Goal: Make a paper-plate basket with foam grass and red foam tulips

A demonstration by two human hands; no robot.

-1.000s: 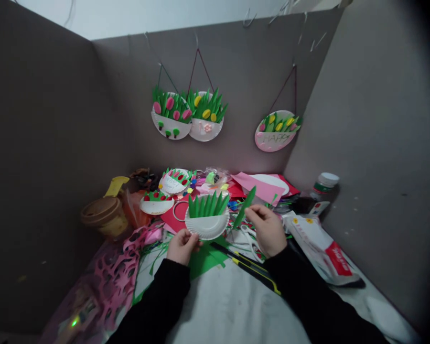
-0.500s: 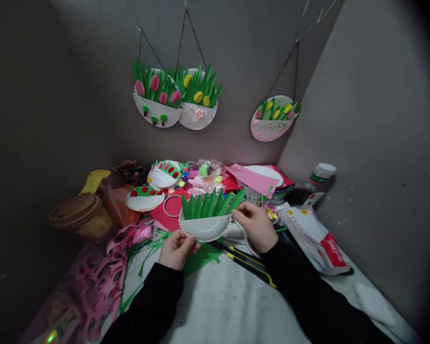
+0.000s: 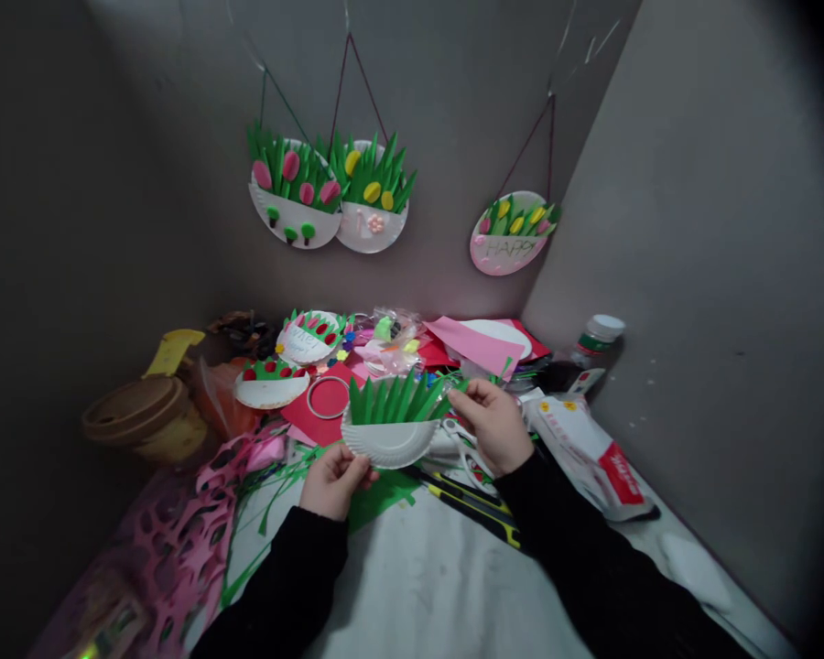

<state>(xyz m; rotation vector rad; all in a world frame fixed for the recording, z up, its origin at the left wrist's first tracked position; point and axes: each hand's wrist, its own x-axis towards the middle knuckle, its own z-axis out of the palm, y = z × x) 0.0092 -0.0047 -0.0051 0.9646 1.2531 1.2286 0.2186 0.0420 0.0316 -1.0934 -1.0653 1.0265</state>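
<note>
Above the table (image 3: 418, 586), left hand (image 3: 333, 480) grips a fluted, green-fringed white plate (image 3: 391, 445), right hand (image 3: 495, 426) a green leaf (image 3: 462, 386).

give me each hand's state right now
Left hand: closed, holding the white plate by its edge.
Right hand: closed, pinching a green leaf.

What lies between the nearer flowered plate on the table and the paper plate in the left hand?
In the head view, a pale ring and red paper lie between the flowered plate and the held paper plate.
</note>
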